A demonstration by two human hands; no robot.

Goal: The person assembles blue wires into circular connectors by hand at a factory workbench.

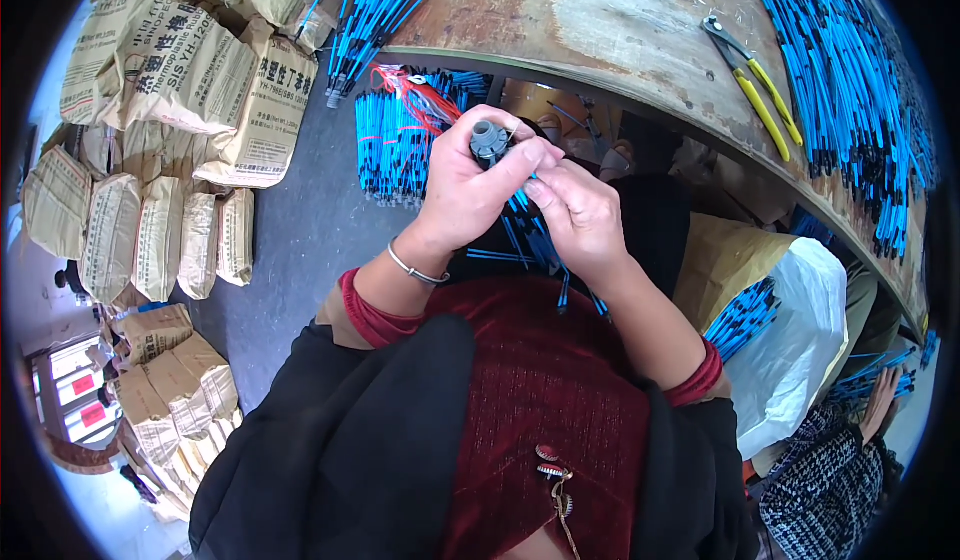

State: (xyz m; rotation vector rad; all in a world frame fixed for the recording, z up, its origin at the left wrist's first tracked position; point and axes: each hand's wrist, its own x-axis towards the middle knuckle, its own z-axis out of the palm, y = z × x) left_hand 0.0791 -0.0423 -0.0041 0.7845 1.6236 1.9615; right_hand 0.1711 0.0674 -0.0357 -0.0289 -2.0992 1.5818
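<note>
My left hand [465,185] is closed around a dark grey round hub [489,140] with a hollow centre and a notched rim. My right hand [580,205] presses in from the side, thumb and fingers closed close to the hub; a bit of blue rod [534,174] shows between the fingers. What exactly the fingertips grip there is partly hidden. Below the hands, several thin blue rods with black ends [535,243] lie across my lap.
A wooden workbench [620,55] holds yellow-handled pliers [755,90] and heaps of blue rods [840,80]. Bundled rods [395,155] stand beneath its edge. Stacked paper sacks [180,90] line the left. An open sack [810,330] sits right; another person's hand [880,400] is beyond.
</note>
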